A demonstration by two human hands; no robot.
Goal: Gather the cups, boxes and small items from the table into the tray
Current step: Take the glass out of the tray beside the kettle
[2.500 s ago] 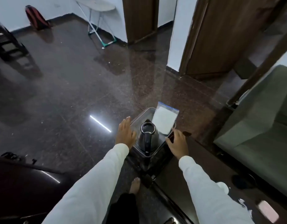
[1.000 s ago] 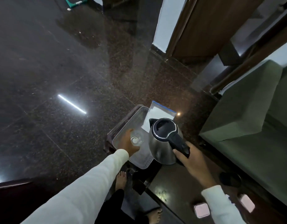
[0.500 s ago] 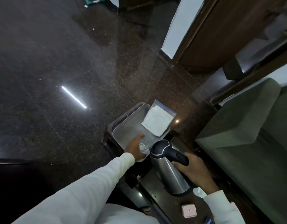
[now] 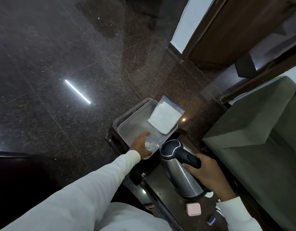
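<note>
**On the dark tabletop: kettle standing, cup at tray corner**

On the dark glossy tabletop (image 4: 162,185) stands a stainless-steel electric kettle with a black lid and handle (image 4: 180,174). The right hand (image 4: 209,174) has its grip curled round the black handle. The left hand (image 4: 141,145), in a white sleeve, has its grip wrapped round a clear plastic cup (image 4: 150,144) at the near corner of the translucent perforated plastic tray (image 4: 135,120). Whether the cup touches the tray floor cannot be told. A clear zip bag holding white paper (image 4: 165,118) leans over the tray's far right rim. A small pink square box (image 4: 193,209) lies on the tabletop near the kettle, outside the tray.
</note>
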